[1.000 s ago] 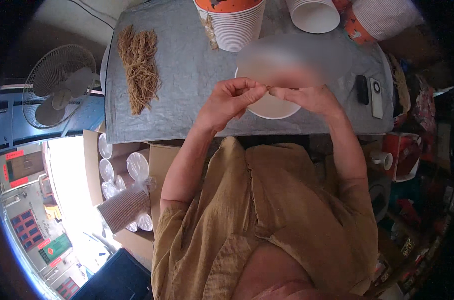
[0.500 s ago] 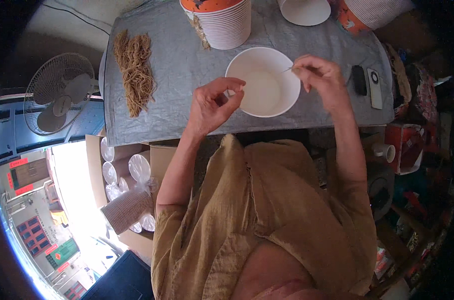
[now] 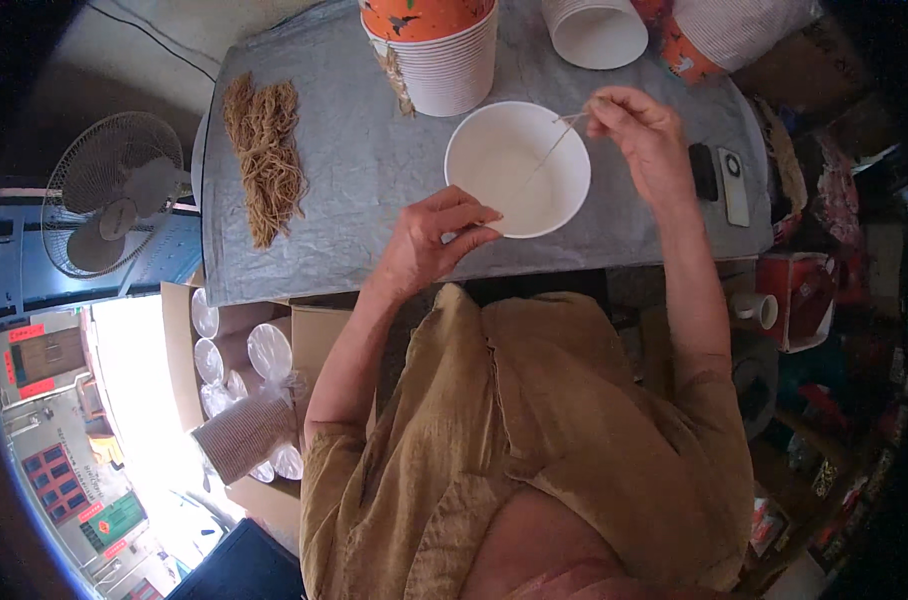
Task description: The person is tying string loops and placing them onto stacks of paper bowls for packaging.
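White paper bucket (image 3: 466, 150) sits mouth-up between both grips. Right hand (image 3: 642, 135): grip pinched tight on a thin strand (image 3: 559, 147) slanting down over the bucket. Left hand (image 3: 422, 240): thumb and forefinger nearly together by the near rim; can't tell if they have the strand's other end. Done: one strand out, in the grip. Left: thick tan twine bundle (image 3: 264, 160), untouched, left of the left grip; bucket stack (image 3: 439, 75) stands beyond that grip.
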Motion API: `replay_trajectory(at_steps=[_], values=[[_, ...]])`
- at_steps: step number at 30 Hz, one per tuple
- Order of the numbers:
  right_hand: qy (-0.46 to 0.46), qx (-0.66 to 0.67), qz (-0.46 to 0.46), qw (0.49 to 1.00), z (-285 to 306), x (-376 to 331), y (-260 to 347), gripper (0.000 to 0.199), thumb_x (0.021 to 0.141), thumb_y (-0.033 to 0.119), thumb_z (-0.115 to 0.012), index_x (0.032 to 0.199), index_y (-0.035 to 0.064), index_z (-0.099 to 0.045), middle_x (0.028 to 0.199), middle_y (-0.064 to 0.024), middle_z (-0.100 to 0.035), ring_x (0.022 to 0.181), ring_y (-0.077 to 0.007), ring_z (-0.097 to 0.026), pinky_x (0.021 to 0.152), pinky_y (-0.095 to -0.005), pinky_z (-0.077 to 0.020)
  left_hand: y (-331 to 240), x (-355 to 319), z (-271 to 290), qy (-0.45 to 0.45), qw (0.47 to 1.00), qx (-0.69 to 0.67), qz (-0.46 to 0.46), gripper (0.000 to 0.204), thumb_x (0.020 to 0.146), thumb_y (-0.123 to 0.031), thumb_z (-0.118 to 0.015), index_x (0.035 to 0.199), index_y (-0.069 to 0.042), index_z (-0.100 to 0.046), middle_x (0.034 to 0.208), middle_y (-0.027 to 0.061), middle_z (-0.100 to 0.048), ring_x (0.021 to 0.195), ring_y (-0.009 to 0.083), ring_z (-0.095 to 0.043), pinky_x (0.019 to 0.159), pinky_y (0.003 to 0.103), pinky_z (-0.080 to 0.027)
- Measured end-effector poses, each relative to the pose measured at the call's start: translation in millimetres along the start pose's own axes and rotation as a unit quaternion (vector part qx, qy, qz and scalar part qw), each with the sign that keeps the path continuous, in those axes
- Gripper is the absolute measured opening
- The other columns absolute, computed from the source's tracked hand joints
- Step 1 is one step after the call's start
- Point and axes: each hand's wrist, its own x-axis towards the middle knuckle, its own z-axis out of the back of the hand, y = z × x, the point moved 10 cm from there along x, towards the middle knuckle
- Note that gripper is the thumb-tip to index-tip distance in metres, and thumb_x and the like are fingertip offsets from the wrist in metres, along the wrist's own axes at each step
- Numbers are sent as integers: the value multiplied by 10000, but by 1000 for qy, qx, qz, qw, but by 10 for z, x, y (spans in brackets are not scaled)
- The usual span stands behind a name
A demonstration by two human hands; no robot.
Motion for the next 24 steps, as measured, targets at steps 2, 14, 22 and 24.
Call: replay_trajectory(at_steps=[2,14,22,24], values=[[25,-19,50,998,-262,90,256,201,933,137,-634,1056,-13,-686,899,-54,-687,834,-125,-650,819,-270,-515,15,-60,107,-78,993,-93,-4,160,829,-43,-739,980,-3,-707,873,90,-660,760,153,-660,649,270,-545],[25,88,96,991,-389,-284,303,1399,525,681,-839,1531,28,-119,1524,-125,-319,1411,-277,-321,1157,-473,-297,242,-87,249,-325,732,-595,71,125,981,-123,-580,1037,-21,-627,881,77,-677,726,154,-662,660,256,-521],[12,-72,188,980,-341,-210,651,1285,626,662,-805,1527,24,-147,1520,-131,-310,1390,-276,-348,1123,-457,-354,94,87,210,-248,687,-679,69,116,963,-135,-612,1050,-60,-623,902,52,-675,741,128,-667,588,212,-485],[-26,-151,253,955,-52,-190,818,1209,681,642,-784,1514,-1,-188,1520,-151,-301,1375,-265,-363,1120,-434,-347,-7,207,364,-191,706,-679,57,146,934,-133,-653,1067,-85,-618,885,28,-663,735,113,-668,518,186,-432]])
